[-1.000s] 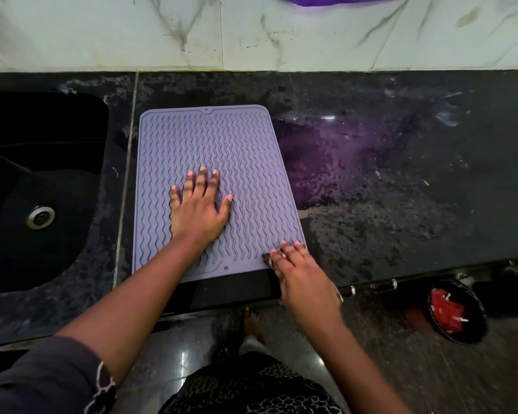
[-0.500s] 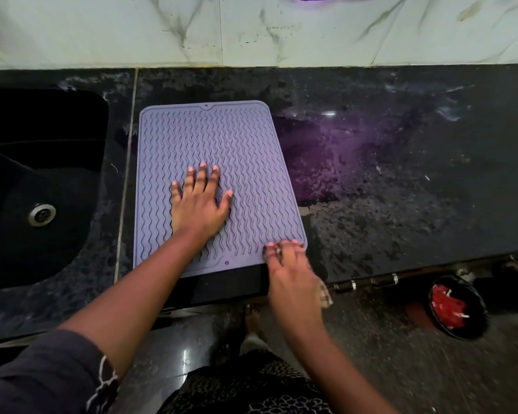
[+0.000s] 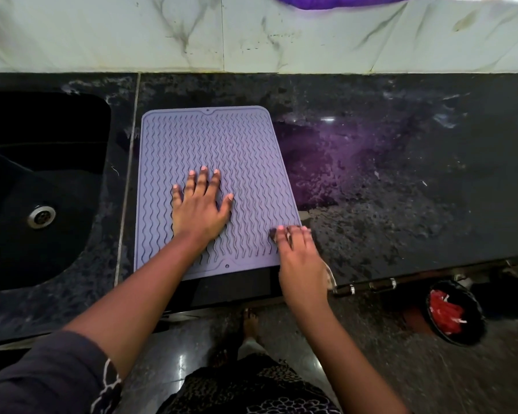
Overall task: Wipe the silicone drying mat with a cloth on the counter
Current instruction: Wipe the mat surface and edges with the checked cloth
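While the left hand [image 3: 199, 209] lay spread flat on the middle of the silicone drying mat [image 3: 216, 144], fingers fanned and pressing down, the right hand [image 3: 299, 258] rested at the mat's near right corner. Its fingers were straight and close together on top of a cloth [image 3: 329, 274], which was mostly hidden beneath the palm. The mat sat on the dark worktop [image 3: 401, 204] just right of the sink [image 3: 42, 174]. Its near edge lay close to the worktop's front edge, and its far edge stopped well short of the tiled wall [image 3: 102, 34]. Right of the mat a wide stretch of worktop lay open, tinted purple beside the mat's right edge.
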